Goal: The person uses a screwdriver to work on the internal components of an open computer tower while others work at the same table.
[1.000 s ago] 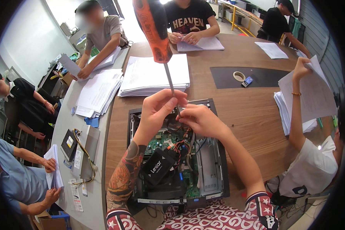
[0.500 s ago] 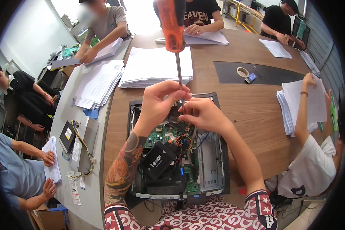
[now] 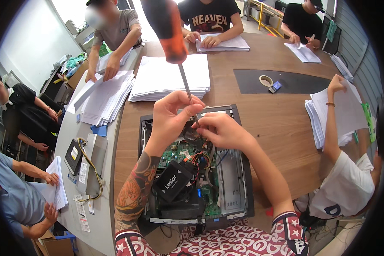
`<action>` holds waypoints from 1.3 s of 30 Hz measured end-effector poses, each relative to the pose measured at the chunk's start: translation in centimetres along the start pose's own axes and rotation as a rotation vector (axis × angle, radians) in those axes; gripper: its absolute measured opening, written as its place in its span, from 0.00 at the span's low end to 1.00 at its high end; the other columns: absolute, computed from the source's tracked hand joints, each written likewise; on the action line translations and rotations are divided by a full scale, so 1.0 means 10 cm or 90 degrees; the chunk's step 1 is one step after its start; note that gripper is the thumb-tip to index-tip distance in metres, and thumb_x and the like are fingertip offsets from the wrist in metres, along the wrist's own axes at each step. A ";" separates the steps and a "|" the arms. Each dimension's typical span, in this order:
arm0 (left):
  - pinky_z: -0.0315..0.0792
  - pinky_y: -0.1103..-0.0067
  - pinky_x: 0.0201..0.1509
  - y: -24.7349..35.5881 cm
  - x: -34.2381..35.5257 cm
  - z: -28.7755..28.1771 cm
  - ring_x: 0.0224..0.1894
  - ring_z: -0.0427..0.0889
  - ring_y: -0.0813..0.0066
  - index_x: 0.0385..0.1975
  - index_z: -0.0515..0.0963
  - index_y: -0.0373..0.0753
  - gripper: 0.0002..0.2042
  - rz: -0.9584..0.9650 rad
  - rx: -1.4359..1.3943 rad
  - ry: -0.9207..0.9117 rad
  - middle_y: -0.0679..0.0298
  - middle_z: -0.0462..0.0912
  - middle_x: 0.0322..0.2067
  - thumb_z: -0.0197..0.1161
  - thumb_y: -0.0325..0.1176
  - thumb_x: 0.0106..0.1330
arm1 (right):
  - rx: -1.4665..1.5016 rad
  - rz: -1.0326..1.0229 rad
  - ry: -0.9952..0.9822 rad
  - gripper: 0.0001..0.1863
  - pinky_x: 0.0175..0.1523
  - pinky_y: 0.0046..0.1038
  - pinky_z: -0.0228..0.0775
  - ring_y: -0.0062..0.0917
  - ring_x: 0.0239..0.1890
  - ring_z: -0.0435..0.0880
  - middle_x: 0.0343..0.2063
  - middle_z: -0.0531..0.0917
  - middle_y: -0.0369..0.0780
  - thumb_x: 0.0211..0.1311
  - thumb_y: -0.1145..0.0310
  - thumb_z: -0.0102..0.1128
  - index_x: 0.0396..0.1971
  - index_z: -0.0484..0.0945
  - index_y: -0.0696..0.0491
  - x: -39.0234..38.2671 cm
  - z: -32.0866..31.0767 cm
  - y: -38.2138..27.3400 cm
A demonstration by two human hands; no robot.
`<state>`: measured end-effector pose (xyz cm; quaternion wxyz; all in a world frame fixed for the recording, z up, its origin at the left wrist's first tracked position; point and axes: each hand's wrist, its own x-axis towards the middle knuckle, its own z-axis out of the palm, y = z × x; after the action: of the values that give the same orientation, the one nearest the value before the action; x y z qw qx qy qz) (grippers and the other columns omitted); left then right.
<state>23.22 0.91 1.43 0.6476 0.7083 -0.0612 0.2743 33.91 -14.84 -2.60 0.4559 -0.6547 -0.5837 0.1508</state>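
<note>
Head view: an open computer case (image 3: 239,179) lies flat on the wooden table (image 3: 277,115), just in front of the person. A screwdriver (image 3: 175,47) stands nearly upright over its far end, orange handle toward the camera, tip down between both hands. The left hand (image 3: 170,119) pinches the shaft; the right hand (image 3: 224,130), fingers curled, touches the tip, its grasp hidden.
</note>
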 end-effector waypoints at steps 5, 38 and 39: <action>0.72 0.71 0.60 0.04 0.01 0.01 0.50 0.82 0.67 0.51 0.78 0.27 0.17 -0.006 0.062 -0.090 0.53 0.83 0.48 0.53 0.35 0.74 | -0.030 -0.005 0.019 0.08 0.37 0.33 0.74 0.34 0.31 0.82 0.31 0.81 0.43 0.64 0.69 0.60 0.38 0.82 0.56 -0.01 0.02 0.07; 0.74 0.80 0.43 0.06 -0.04 0.11 0.34 0.80 0.78 0.30 0.77 0.35 0.10 -0.042 0.075 0.094 0.64 0.81 0.32 0.70 0.16 0.53 | -0.052 0.037 0.032 0.09 0.38 0.36 0.75 0.34 0.32 0.84 0.25 0.84 0.40 0.56 0.63 0.67 0.31 0.84 0.53 -0.06 -0.01 0.04; 0.73 0.80 0.43 0.06 -0.03 0.10 0.35 0.79 0.78 0.31 0.77 0.35 0.10 -0.034 0.065 0.059 0.64 0.81 0.31 0.70 0.17 0.53 | -0.054 0.041 0.027 0.09 0.39 0.36 0.74 0.35 0.32 0.84 0.25 0.83 0.40 0.57 0.62 0.66 0.31 0.84 0.53 -0.05 -0.01 0.05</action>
<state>23.06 -0.21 1.78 0.6198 0.7284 0.0022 0.2921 34.15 -15.32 -3.06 0.4351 -0.6947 -0.5586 0.1266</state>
